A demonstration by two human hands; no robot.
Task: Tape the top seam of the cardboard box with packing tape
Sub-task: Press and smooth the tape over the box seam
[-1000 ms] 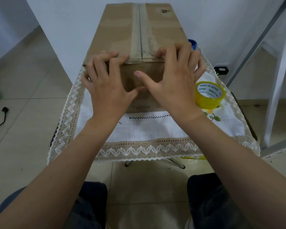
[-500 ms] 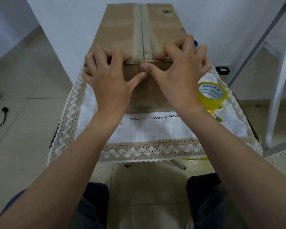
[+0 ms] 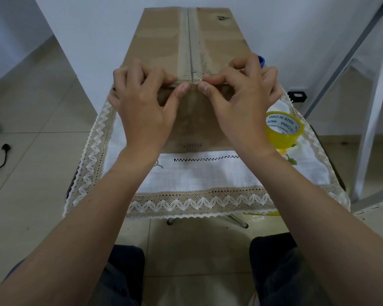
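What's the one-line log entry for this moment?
left hand pinches cardboard box near edge | right hand likewise | tape roll on cloth, untouched

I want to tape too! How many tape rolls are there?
1. The yellow tape roll sits on the tablecloth right of the cardboard box, beside the right hand. A blue thing behind that hand is mostly hidden.

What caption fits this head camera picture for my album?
Left hand and right hand pinch the box at its near top edge, by the seam; tape roll sits on the cloth.
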